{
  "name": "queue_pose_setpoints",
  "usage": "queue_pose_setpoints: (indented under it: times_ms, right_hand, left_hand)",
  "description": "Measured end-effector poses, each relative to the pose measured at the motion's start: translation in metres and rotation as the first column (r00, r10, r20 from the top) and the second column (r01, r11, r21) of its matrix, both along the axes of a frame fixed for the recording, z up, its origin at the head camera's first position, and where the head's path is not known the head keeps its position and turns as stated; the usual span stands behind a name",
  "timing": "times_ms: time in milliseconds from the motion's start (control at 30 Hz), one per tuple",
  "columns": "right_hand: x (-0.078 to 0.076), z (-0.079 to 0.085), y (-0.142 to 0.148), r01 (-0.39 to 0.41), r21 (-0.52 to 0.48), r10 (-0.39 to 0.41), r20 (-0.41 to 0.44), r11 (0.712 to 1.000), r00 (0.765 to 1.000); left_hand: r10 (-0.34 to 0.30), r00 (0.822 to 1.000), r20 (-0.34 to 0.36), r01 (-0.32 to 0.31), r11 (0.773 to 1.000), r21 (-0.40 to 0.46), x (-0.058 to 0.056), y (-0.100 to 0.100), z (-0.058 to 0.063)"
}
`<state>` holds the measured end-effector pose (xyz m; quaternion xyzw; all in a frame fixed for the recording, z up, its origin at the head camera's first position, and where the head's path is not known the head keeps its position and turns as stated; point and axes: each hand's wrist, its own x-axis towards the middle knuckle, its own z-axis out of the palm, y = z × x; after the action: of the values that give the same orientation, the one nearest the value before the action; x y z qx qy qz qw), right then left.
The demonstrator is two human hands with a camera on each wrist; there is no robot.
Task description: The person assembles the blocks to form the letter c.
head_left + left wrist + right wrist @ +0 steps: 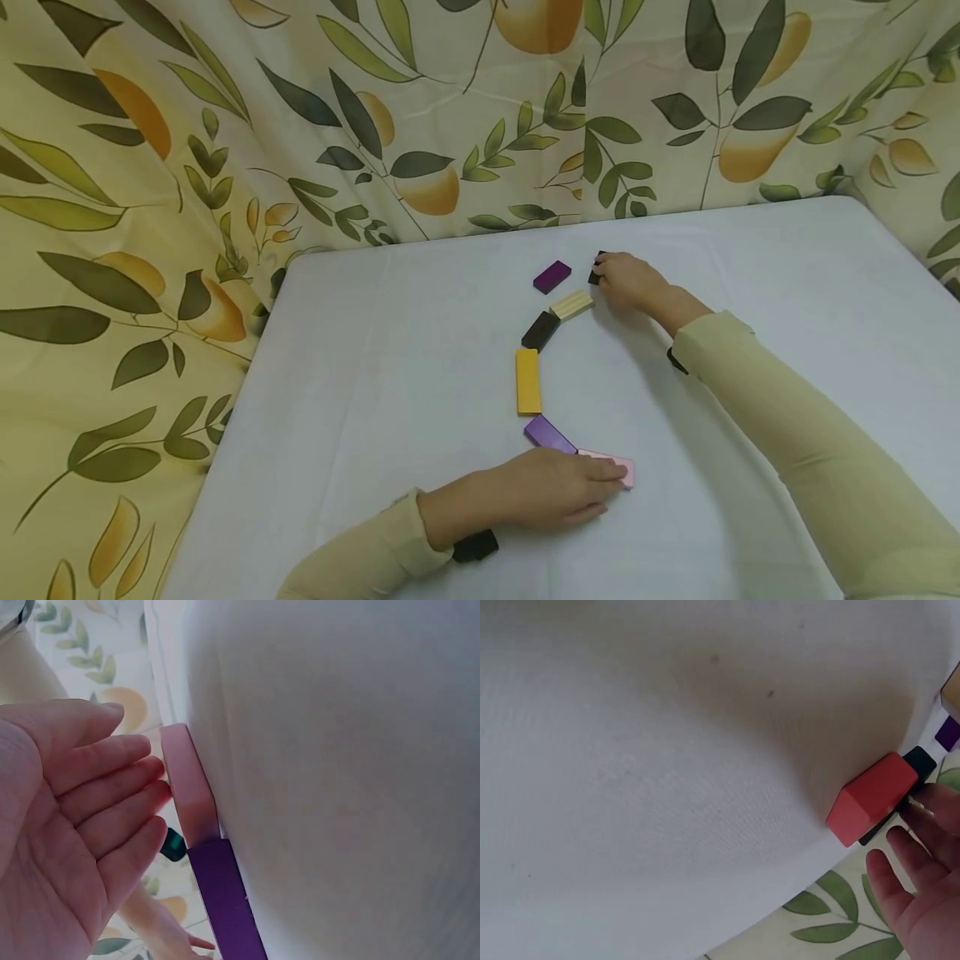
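My left hand (551,489) lies over a pink block (625,473), its fingers extended and fingertips at the block's side in the left wrist view. End to end with the pink block is a purple block (225,896). At the back of the table, the fingertips of my right hand (630,279) are at a black block (595,273), fingers loosely bent. Right against that block is a red block (875,796), which the hand hides in the head view. Nearest to this hand on the left are a pale wooden block (572,305) and a dark magenta block (552,277).
A black block (541,331) and a yellow block (528,382) continue the curved row between the wooden and purple blocks. The magenta block lies outside the curve. White cloth (390,358) covers the table; a leaf-patterned curtain (450,108) hangs behind and at the left.
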<state>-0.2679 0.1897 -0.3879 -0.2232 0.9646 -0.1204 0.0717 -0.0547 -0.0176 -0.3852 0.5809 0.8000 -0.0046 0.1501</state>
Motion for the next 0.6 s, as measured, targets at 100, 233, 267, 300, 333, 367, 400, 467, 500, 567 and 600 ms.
queue_pose_setpoints:
  times_ms: [100, 233, 267, 300, 333, 367, 400, 467, 500, 567, 600]
  right_hand:
    - [-0.001, 0.002, 0.002, 0.004, -0.009, -0.004, 0.041, 1.0, 0.999]
    - [-0.003, 0.006, 0.003, 0.0, 0.0, 0.0, 0.061, 1.0, 0.998]
    - [-0.003, 0.006, 0.004, -0.006, 0.011, 0.006, 0.054, 1.0, 0.999]
    - [-0.004, 0.006, 0.004, -0.01, 0.022, 0.009, 0.046, 1.0, 0.999]
    - [-0.005, 0.005, 0.005, -0.016, 0.032, 0.015, 0.036, 0.999, 0.999]
    - [-0.006, 0.005, 0.006, -0.019, 0.038, 0.018, 0.027, 0.999, 0.999]
    - [-0.007, 0.004, 0.007, -0.021, 0.045, 0.02, 0.022, 0.999, 1.0]
    - [-0.008, 0.003, 0.008, -0.038, 0.064, 0.037, 0.004, 0.997, 0.999]
    - [-0.009, 0.003, 0.009, -0.054, 0.075, 0.055, -0.015, 0.996, 0.998]
    - [-0.012, 0.001, 0.011, -0.089, 0.101, 0.095, -0.061, 0.991, 0.994]
    - [-0.013, 0.001, 0.012, -0.11, 0.12, 0.121, -0.084, 0.987, 0.989]
  left_hand:
    - [-0.011, 1.0, -0.014, 0.01, 1.0, -0.011, 0.001, 0.0, 0.001]
    - [-0.02, 0.999, -0.035, 0.02, 1.0, -0.01, 0.002, 0.0, 0.002]
    - [-0.022, 0.999, -0.042, 0.022, 1.0, -0.009, 0.002, 0.0, 0.002]
    - [-0.021, 0.999, -0.046, 0.021, 1.0, -0.009, 0.002, 0.0, 0.002]
    - [-0.021, 0.999, -0.048, 0.02, 1.0, -0.008, 0.002, 0.0, 0.002]
    - [-0.02, 0.999, -0.051, 0.019, 1.0, -0.009, 0.002, 0.0, 0.002]
    - [-0.019, 0.998, -0.053, 0.018, 1.0, -0.009, 0.002, 0.0, 0.001]
    - [-0.016, 0.998, -0.056, 0.015, 1.0, -0.015, 0.003, 0.001, 0.0]
    - [-0.015, 0.998, -0.059, 0.014, 1.0, -0.017, 0.003, 0.001, 0.0]
    - [-0.015, 0.998, -0.066, 0.013, 1.0, -0.026, 0.003, 0.002, -0.001]
    - [-0.014, 0.998, -0.067, 0.012, 0.999, -0.032, 0.004, 0.002, -0.001]
